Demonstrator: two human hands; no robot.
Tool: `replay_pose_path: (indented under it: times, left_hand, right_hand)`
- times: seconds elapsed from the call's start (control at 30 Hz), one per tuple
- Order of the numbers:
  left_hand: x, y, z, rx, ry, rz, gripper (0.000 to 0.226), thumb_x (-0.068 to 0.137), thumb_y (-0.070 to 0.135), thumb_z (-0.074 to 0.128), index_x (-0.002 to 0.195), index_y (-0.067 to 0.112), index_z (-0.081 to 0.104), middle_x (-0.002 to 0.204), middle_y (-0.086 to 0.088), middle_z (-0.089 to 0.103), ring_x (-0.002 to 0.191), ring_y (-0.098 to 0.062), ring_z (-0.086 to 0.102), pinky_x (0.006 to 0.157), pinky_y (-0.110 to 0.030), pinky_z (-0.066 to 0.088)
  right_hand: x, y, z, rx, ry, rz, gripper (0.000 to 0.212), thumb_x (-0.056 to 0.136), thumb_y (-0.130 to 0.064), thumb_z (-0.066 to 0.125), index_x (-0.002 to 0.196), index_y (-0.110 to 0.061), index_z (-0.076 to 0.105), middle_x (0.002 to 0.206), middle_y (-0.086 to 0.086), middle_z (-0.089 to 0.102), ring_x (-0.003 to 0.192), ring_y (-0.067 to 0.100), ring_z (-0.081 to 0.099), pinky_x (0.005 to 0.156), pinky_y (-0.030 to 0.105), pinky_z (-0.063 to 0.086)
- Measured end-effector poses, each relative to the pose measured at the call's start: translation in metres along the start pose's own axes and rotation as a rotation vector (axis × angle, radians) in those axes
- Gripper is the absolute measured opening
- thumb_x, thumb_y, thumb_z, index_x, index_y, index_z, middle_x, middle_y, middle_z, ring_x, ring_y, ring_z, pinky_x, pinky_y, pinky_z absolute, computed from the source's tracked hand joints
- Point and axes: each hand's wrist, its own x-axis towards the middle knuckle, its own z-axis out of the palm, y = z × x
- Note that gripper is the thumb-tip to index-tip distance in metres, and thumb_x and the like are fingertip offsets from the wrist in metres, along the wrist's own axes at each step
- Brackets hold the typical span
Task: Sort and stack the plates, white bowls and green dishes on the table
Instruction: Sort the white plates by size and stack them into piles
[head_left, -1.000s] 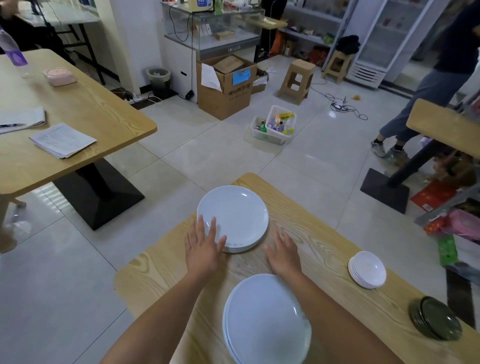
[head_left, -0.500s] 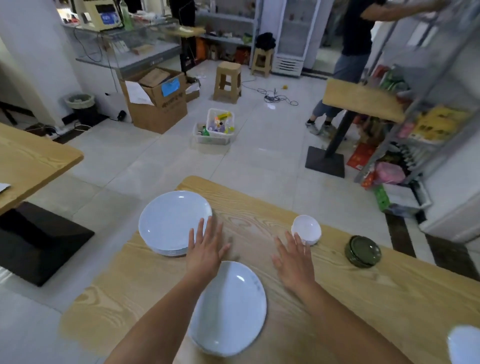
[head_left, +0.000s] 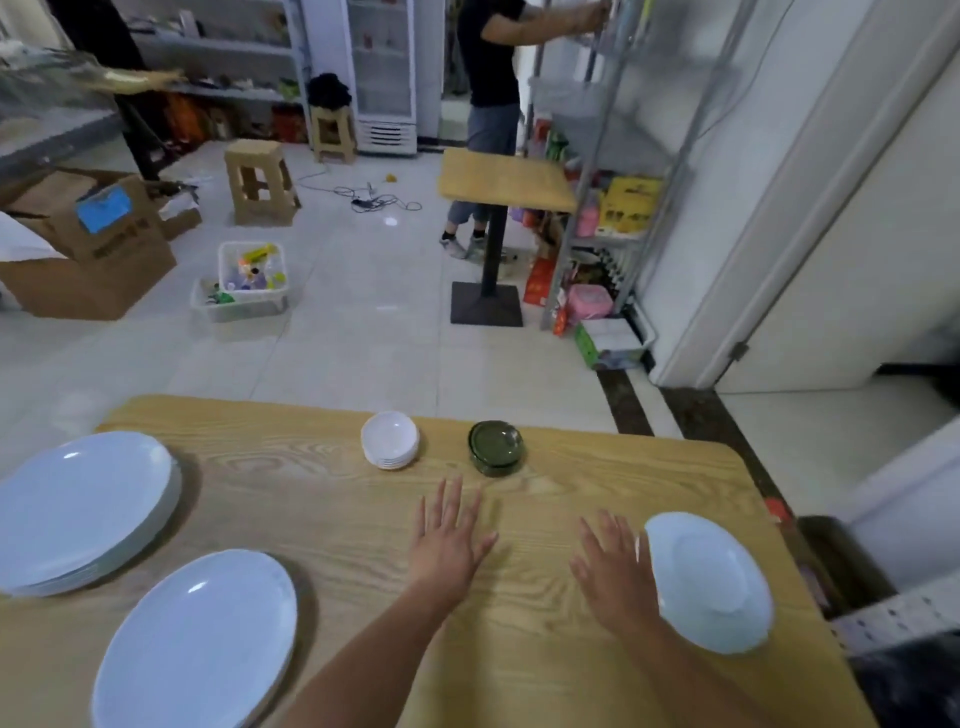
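On the wooden table (head_left: 337, 499) a stack of large white plates (head_left: 78, 512) sits at the far left, and another stack of white plates (head_left: 197, 644) lies near the front left. A stack of small white bowls (head_left: 390, 440) and a stack of green dishes (head_left: 496, 448) stand side by side near the far edge. A white plate (head_left: 709, 579) lies at the right. My left hand (head_left: 449, 535) hovers flat with fingers spread, just short of the green dishes. My right hand (head_left: 613, 569), also flat and empty, is beside the right plate's left rim.
A person (head_left: 491, 104) stands at metal shelving (head_left: 613, 171) beyond a small wooden table (head_left: 506, 179). On the floor are a cardboard box (head_left: 88, 244), a plastic bin of bottles (head_left: 244, 286), a stool (head_left: 260, 182) and loose cables (head_left: 374, 200).
My view has swung right, sliding the large plate stacks to the left edge. Both hands moved right across the table, away from the plates, toward the green dishes and the right plate.
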Motion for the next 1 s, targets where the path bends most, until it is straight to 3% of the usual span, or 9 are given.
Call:
replay_pose_path:
  times: [0.1, 0.2, 0.27, 0.3, 0.37, 0.53, 0.83, 0.93, 1.0]
  left_hand:
    - [0.004, 0.061, 0.010, -0.008, -0.059, 0.003, 0.080, 0.079, 0.065, -0.006, 0.151, 0.031, -0.010, 0.157, 0.002, -0.023, 0.145, -0.021, -0.022, 0.117, -0.042, -0.012]
    - [0.006, 0.107, 0.027, -0.063, -0.139, -0.018, 0.082, 0.079, 0.070, -0.007, 0.151, 0.030, -0.012, 0.156, 0.004, -0.024, 0.145, -0.022, -0.023, 0.117, -0.042, -0.013]
    - [0.008, 0.132, 0.036, -0.092, -0.190, -0.045, 0.084, 0.078, 0.071, -0.008, 0.151, 0.029, -0.011, 0.158, 0.002, -0.020, 0.145, -0.022, -0.022, 0.117, -0.042, -0.012]
    - [0.010, 0.143, 0.040, -0.103, -0.216, -0.061, 0.076, 0.087, 0.068, 0.000, 0.151, 0.028, -0.010, 0.159, 0.001, -0.019, 0.146, -0.022, -0.021, 0.118, -0.042, -0.011]
    - [0.012, 0.162, 0.045, -0.135, -0.269, -0.081, 0.070, 0.096, 0.060, 0.017, 0.152, 0.026, -0.009, 0.160, 0.001, -0.016, 0.146, -0.022, -0.019, 0.118, -0.042, -0.009]
    - [0.022, 0.200, 0.058, -0.259, -0.385, -0.135, 0.073, 0.097, 0.057, 0.022, 0.153, 0.020, -0.008, 0.161, 0.001, -0.012, 0.147, -0.024, -0.015, 0.119, -0.043, -0.004]
    - [0.047, 0.252, 0.061, -0.739, -0.553, -0.356, 0.083, 0.087, 0.043, 0.055, 0.152, 0.018, 0.011, 0.159, -0.003, 0.014, 0.147, -0.029, 0.006, 0.119, -0.042, 0.009]
    - [0.069, 0.249, 0.108, -0.925, -0.553, -0.495, 0.085, 0.057, 0.047, 0.062, 0.137, 0.029, 0.039, 0.142, -0.003, 0.045, 0.136, -0.031, 0.035, 0.111, -0.048, 0.034]
    - [0.071, 0.251, 0.100, -1.036, -0.560, -0.573, 0.081, 0.059, 0.042, 0.065, 0.135, 0.025, 0.041, 0.138, -0.003, 0.049, 0.128, -0.028, 0.043, 0.102, -0.043, 0.043]
  right_hand:
    - [-0.012, 0.059, 0.003, 0.076, -0.007, 0.137, 0.063, 0.097, -0.052, 0.009, 0.130, -0.026, 0.057, 0.135, 0.010, 0.056, 0.128, 0.029, 0.047, 0.104, 0.048, 0.023]
    - [-0.016, 0.111, 0.011, 0.172, 0.004, 0.296, 0.054, 0.097, -0.050, 0.032, 0.148, -0.032, 0.027, 0.157, 0.007, 0.021, 0.145, 0.025, 0.021, 0.116, 0.049, 0.015]
    - [-0.015, 0.142, 0.013, 0.246, -0.018, 0.387, 0.058, 0.097, -0.050, 0.032, 0.150, -0.032, 0.017, 0.159, 0.006, 0.011, 0.146, 0.024, 0.015, 0.118, 0.046, 0.016]
    - [-0.014, 0.155, 0.012, 0.311, -0.040, 0.424, 0.059, 0.097, -0.051, 0.031, 0.150, -0.031, 0.015, 0.159, 0.007, 0.010, 0.145, 0.025, 0.015, 0.118, 0.045, 0.017]
    - [-0.012, 0.175, 0.013, 0.472, -0.091, 0.497, 0.062, 0.097, -0.051, 0.031, 0.151, -0.026, 0.014, 0.158, 0.010, 0.012, 0.143, 0.029, 0.018, 0.116, 0.045, 0.020]
    - [0.003, 0.213, 0.017, 0.748, -0.114, 0.633, 0.068, 0.095, -0.043, 0.044, 0.151, -0.013, 0.019, 0.149, 0.016, 0.033, 0.134, 0.037, 0.035, 0.107, 0.045, 0.035]
    - [0.023, 0.240, 0.013, 1.018, -0.188, 0.711, 0.071, 0.091, -0.024, 0.054, 0.152, -0.015, 0.019, 0.152, 0.012, 0.031, 0.134, 0.037, 0.035, 0.105, 0.046, 0.039]
    - [0.026, 0.243, 0.016, 1.124, -0.188, 0.711, 0.070, 0.091, -0.018, 0.055, 0.151, -0.013, 0.020, 0.152, 0.012, 0.031, 0.133, 0.037, 0.037, 0.104, 0.047, 0.040]
    - [0.029, 0.243, 0.018, 1.166, -0.203, 0.729, 0.067, 0.091, -0.015, 0.056, 0.150, -0.010, 0.024, 0.150, 0.014, 0.034, 0.130, 0.037, 0.042, 0.099, 0.046, 0.042]
